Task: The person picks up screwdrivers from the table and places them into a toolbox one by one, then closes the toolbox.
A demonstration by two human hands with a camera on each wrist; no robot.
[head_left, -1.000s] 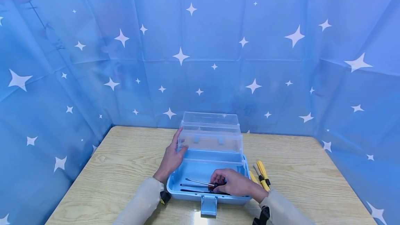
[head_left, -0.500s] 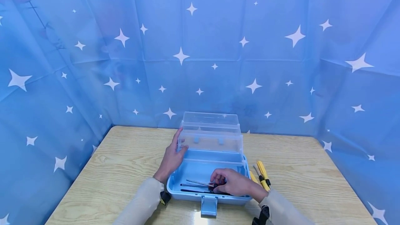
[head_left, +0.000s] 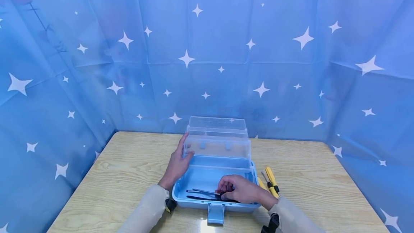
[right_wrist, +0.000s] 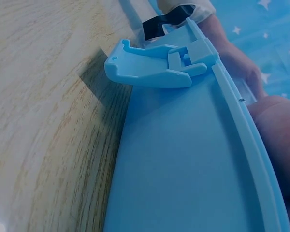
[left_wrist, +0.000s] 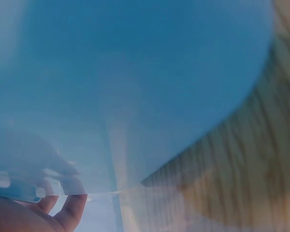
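Right hand holds a screwdriver pointing left.

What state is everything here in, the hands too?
Blue toolbox: open
Clear upper section: raised
Front latch: unfastened, swung outward
Tools inside: shafts pointing left, handles mostly hidden
Yellow-handled tools: lying on the table
Left hand: holding clear upper section
Right hand: inside toolbox, curled at the tools

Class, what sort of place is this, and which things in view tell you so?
Probably a screened-off indoor work corner, perhaps set up for recording: star-patterned blue cloth hangs behind and along both sides of a wood-grain table, where an open blue toolbox sits.
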